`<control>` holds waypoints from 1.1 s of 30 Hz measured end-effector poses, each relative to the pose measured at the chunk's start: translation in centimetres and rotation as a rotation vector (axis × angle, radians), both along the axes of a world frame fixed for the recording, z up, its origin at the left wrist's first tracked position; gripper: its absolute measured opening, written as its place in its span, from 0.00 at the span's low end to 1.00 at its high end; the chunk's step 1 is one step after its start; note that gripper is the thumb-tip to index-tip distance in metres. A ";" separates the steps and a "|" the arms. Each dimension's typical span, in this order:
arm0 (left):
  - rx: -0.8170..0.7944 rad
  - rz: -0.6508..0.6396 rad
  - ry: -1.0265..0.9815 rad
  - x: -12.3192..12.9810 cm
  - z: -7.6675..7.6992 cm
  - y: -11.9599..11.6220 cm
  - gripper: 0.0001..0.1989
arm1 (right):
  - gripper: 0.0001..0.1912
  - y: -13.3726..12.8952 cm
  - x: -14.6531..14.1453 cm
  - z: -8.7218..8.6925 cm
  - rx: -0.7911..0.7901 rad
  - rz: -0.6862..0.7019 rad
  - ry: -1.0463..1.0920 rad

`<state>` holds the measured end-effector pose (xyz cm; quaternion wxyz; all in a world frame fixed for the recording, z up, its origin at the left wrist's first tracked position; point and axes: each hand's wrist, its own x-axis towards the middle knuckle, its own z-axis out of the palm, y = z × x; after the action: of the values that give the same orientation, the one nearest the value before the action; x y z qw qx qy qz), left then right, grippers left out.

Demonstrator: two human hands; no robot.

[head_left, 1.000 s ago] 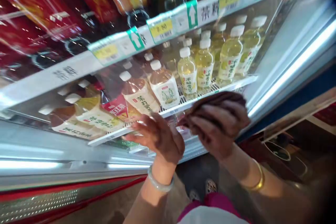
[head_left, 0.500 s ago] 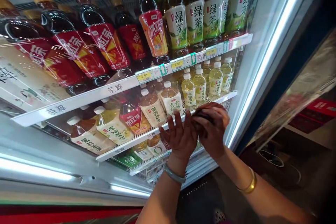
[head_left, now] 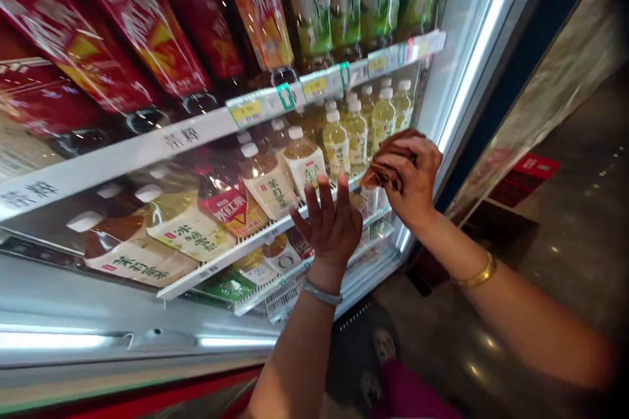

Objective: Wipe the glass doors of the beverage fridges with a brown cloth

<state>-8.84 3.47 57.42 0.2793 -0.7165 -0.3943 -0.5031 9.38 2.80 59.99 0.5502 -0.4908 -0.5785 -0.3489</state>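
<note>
My right hand (head_left: 415, 177), with a gold bangle (head_left: 476, 273) on the wrist, is closed around a crumpled brown cloth (head_left: 376, 177). It is in front of the small bottles of pale yellow drink (head_left: 356, 134) at the right of the middle shelf. My left hand (head_left: 334, 226), wearing a pale green bangle (head_left: 322, 291), is raised with spread fingers and holds nothing. It is in front of the edge of that shelf (head_left: 265, 236), near a white-labelled tea bottle (head_left: 304, 160). Whether its fingertips touch anything I cannot tell.
Large red-labelled tea bottles (head_left: 147, 33) and green tea bottles (head_left: 344, 0) fill the upper shelf, behind a price strip (head_left: 255, 108). Bright light tubes (head_left: 481, 26) run along the cooler's frame. A red box (head_left: 525, 177) lies on the right, above the dark floor (head_left: 511, 321).
My right hand has moved up and to the right with the brown cloth, away from my left hand. The view has tilted down, bringing shoes and a purple trouser leg into sight.
</note>
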 end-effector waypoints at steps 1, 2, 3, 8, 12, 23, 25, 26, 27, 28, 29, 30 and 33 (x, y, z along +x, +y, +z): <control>-0.055 -0.022 -0.013 -0.1 -0.1 0.0 0.33 | 0.10 -0.2 -0.4 0.0 -0.028 -0.013 -0.009; -0.122 -0.048 -0.025 -0.1 -0.2 -0.1 0.32 | 0.10 -0.3 -0.8 0.1 -0.060 -0.026 -0.016; -0.194 -0.072 -0.035 -0.2 -0.2 -0.2 0.31 | 0.10 -0.4 -1.2 0.4 -0.092 -0.021 -0.035; -0.288 -0.105 -0.025 -0.4 0.3 -0.5 0.30 | 0.13 -0.2 -1.5 2.8 -0.240 0.123 -0.159; -0.323 -0.130 -0.027 -0.6 0.2 -0.6 0.30 | 0.13 0.0 -0.5 2.3 -0.127 0.048 -0.126; 0.056 -0.063 0.065 -1.6 -0.2 -0.5 0.34 | 0.06 -0.4 -4.4 2.8 -0.029 0.160 -0.127; 0.065 -0.026 0.080 -1.6 0.0 -0.5 0.33 | 0.08 -0.1 -3.0 3.7 -0.002 0.136 -0.096; 0.063 -0.014 0.078 -1.6 0.1 -0.6 0.32 | 0.10 0.0 -2.6 3.6 0.025 0.127 -0.067; 0.058 -0.002 0.069 -1.5 0.1 -0.6 0.32 | 0.10 0.1 -2.4 3.3 0.052 0.126 -0.042; 0.051 0.007 0.058 -1.3 0.0 -0.7 0.32 | 0.11 0.0 -2.5 2.6 0.070 0.109 -0.002; 0.041 0.014 0.044 -1.0 0.0 -0.8 0.31 | 0.10 0.0 -2.8 1.9 0.109 0.091 0.040; 0.030 0.017 0.028 -0.6 -0.1 -0.9 0.31 | 0.08 -0.1 -3.2 1.2 0.100 0.110 0.038; 0.000 0.004 -0.045 1.3 -0.3 -1.1 0.33 | 0.08 -0.4 -3.5 1.0 0.029 0.224 -0.072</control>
<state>-7.57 2.37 57.15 0.2717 -0.7042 -0.4019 -0.5185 5.92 2.41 60.99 0.5716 -0.4022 -0.6441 -0.3109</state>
